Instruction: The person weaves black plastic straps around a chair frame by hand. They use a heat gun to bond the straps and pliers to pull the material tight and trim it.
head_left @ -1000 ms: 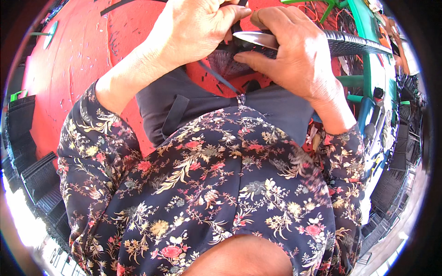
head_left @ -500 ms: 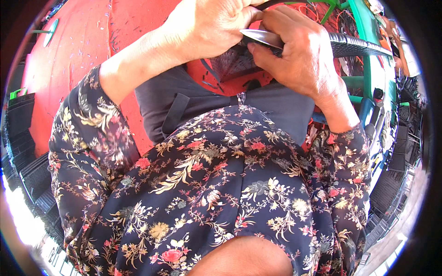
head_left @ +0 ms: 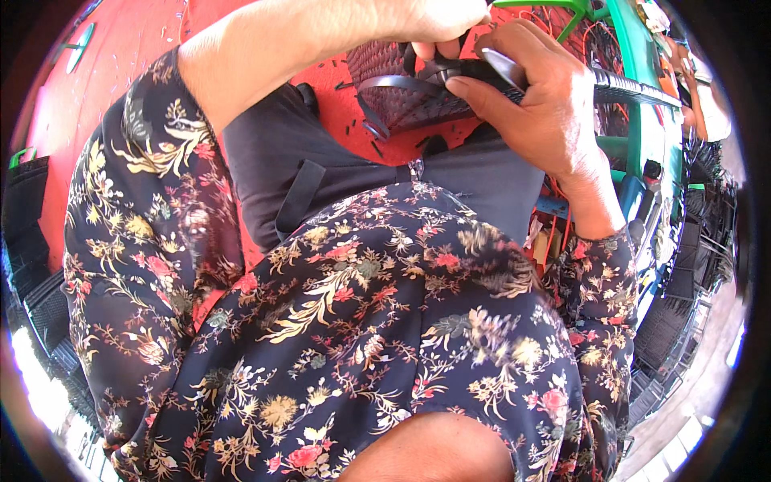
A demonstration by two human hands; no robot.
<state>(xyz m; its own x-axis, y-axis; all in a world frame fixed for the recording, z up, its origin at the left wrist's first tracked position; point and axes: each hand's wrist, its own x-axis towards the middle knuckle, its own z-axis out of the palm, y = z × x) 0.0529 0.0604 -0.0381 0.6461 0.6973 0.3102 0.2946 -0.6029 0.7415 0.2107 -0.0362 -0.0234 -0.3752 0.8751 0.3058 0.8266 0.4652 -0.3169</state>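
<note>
A black woven piece, likely a basket (head_left: pixel 401 112), rests beyond my lap with its woven edge (head_left: pixel 634 88) running off to the right. My left hand (head_left: pixel 450 20) reaches across the top of the view, its fingers curled closed around a flat black strip (head_left: pixel 393 81). That strip bends in a loop on the near side of the weave. A shiny pointed metal blade (head_left: pixel 504 68) sticks out from my right hand (head_left: pixel 546 96), which is closed around it. My right thumb presses on the dark strip material beside the left fingertips. The blade's handle is hidden in the hand.
Red sheeting (head_left: pixel 144 80) with scattered black scraps covers the ground. A bright green frame (head_left: pixel 562 12) and a teal post (head_left: pixel 642 120) stand at the upper right. Stacks of black woven pieces (head_left: pixel 671 345) line the right side. Another person (head_left: pixel 703 96) sits at the far right.
My left hand has moved right and up, its forearm now crossing the top. My right hand has shifted slightly right and down, turning the blade. A loop of black strip has come into view.
</note>
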